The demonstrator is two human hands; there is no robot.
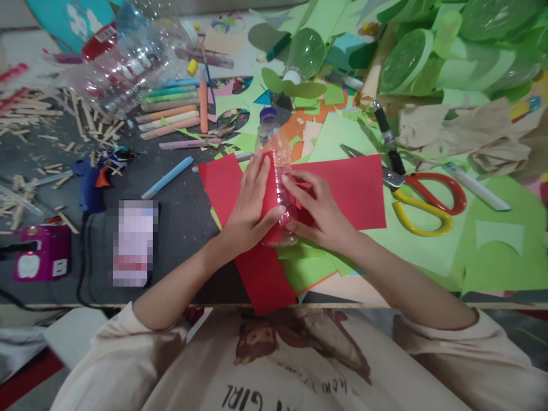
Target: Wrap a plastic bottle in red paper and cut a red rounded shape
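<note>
Bottle (282, 188) lies clear of table edge (218, 305), left hand (248, 208) holding red paper (270, 197) on it, right hand (321, 208) cupping it.

Centre: drink bottle (281, 185) in clear glossy plastic, ribbed wall; screw cap (268, 114) of purple plastic. Red paper (353, 191) smooth, matt. Right: scissors (394, 179), metal blades, smooth plastic handles. Far right: brown paper (466, 134) dull, crumpled rough. Left: glue gun (91, 185) of blue plastic; sticks (32, 108) bare matt wood. Tabletop (182, 214) dark, matt. Near: shirt (201, 365) of soft-looking matt cloth.
</note>
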